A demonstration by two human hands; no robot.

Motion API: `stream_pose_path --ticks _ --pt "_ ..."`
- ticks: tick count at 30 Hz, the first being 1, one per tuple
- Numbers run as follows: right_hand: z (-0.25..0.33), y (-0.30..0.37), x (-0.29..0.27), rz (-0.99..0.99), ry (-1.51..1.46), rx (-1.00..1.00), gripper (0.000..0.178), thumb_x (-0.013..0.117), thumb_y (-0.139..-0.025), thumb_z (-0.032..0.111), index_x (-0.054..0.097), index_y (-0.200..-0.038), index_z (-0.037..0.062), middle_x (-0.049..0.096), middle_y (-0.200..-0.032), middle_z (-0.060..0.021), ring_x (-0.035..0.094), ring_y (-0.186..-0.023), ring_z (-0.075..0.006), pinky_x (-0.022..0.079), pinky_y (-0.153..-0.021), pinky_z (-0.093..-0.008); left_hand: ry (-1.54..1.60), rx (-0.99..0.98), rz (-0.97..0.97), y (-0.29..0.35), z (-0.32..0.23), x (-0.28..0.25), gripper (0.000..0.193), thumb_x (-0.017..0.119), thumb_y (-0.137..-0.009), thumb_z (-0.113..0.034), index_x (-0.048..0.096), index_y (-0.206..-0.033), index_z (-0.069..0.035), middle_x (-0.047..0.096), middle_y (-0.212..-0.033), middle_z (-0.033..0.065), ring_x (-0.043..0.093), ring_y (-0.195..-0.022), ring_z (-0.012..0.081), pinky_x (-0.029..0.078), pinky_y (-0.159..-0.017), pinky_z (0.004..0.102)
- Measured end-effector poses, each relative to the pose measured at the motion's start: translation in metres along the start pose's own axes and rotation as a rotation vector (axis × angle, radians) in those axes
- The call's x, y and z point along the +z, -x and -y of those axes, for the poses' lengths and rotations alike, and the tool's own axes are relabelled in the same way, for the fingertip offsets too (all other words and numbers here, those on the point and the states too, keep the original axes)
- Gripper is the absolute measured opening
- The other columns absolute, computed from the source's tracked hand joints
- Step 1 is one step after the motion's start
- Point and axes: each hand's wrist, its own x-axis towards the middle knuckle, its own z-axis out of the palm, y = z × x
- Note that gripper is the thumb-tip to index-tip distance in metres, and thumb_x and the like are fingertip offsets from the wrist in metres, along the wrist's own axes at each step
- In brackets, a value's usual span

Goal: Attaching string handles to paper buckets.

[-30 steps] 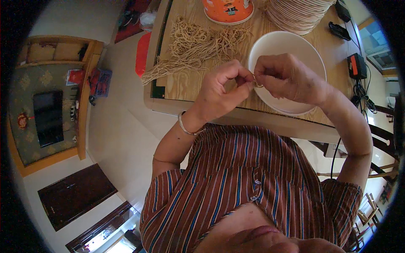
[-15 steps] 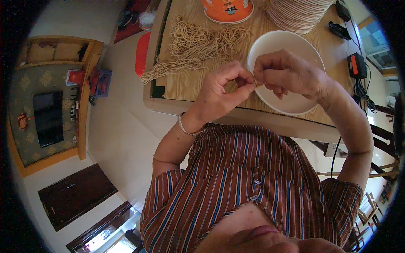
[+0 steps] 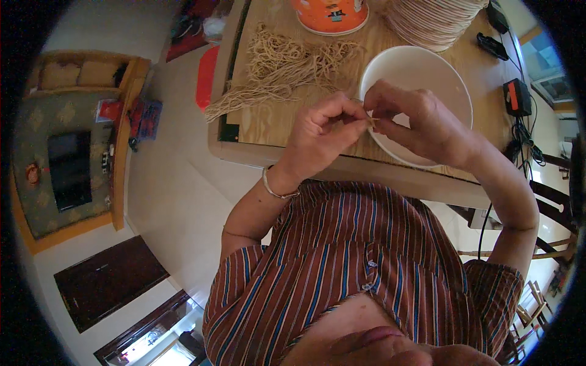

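Thumb and forefinger of my left hand [image 3: 323, 131] are pinched together over the near left rim of a white tub [image 3: 455, 76]. My right hand [image 3: 430, 125] meets it there, also pinching, partly above the tub's opening. Between the fingertips shows a tiny tan bit of cord [image 3: 371, 122], mostly hidden by the fingers. To the left of the tub, a loose tangle of tan cords [image 3: 284, 64] lies on the wooden table [image 3: 259, 131], its straighter ends trailing toward the table's left edge.
An orange tub [image 3: 332, 17] stands at the far side. Beside it is a large coil of pale cord [image 3: 430, 24]. Black power adapters [image 3: 517, 97] and cables lie along the right edge. A red seat [image 3: 206, 79] is beyond the table's left edge.
My right hand has turned slightly, its fingers shifting so that a gap shows between thumb and forefinger. My left hand stays almost in place, still pinching.
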Motion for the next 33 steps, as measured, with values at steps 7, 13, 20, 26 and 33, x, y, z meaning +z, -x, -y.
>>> stream_pose_path --ticks 7,13,20,26,33 --pt "0.017 0.005 -0.005 -0.025 0.160 -0.130 0.020 0.059 -0.085 0.005 0.052 -0.104 0.0031 0.063 -0.078 -0.0178 0.065 -0.075 -0.0362 0.051 -0.065 -0.0437 -0.034 0.070 -0.025 -0.001 0.001 0.001 0.011 0.066 -0.084 0.000 0.067 -0.095 -0.002 0.060 -0.087 0.0004 0.055 -0.085 0.0094 0.043 -0.078 0.0248" --pt "0.018 0.005 -0.002 -0.059 0.282 -0.164 0.018 0.060 -0.085 0.008 0.051 -0.100 0.0036 0.063 -0.078 -0.0173 0.065 -0.078 -0.0372 0.052 -0.064 -0.0443 -0.157 0.186 -0.005 -0.005 0.005 -0.002 0.013 0.067 -0.083 0.000 0.068 -0.095 -0.002 0.061 -0.086 0.0015 0.056 -0.085 0.0102 0.043 -0.078 0.0261" --pt "0.013 0.004 -0.003 -0.040 0.465 -0.237 0.016 0.059 -0.086 0.010 0.050 -0.097 0.0038 0.064 -0.078 -0.0182 0.065 -0.077 -0.0387 0.053 -0.063 -0.0449 -0.210 0.151 0.004 -0.007 0.000 -0.002 0.012 0.067 -0.082 0.000 0.068 -0.094 -0.002 0.061 -0.085 0.0017 0.056 -0.083 0.0102 0.044 -0.077 0.0256" --pt "0.020 -0.002 -0.006 -0.065 0.219 -0.029 0.011 0.057 -0.091 0.015 0.056 -0.093 0.0041 0.062 -0.068 -0.0183 0.065 -0.069 -0.0381 0.051 -0.060 -0.0463 -0.205 0.214 0.012 -0.008 -0.001 0.000 0.011 0.068 -0.082 -0.001 0.067 -0.092 -0.001 0.059 -0.082 0.0022 0.057 -0.081 0.0108 0.046 -0.075 0.0260" --pt "0.015 -0.007 -0.015 0.108 -0.139 0.198 0.013 0.052 -0.095 0.015 0.057 -0.093 0.0031 0.057 -0.063 -0.0064 0.059 -0.054 -0.0167 0.047 -0.051 -0.0323 -0.310 0.265 -0.005 -0.009 0.001 0.002 0.008 0.069 -0.081 -0.001 0.062 -0.085 0.000 0.058 -0.080 0.0036 0.058 -0.075 0.0117 0.047 -0.069 0.0261"
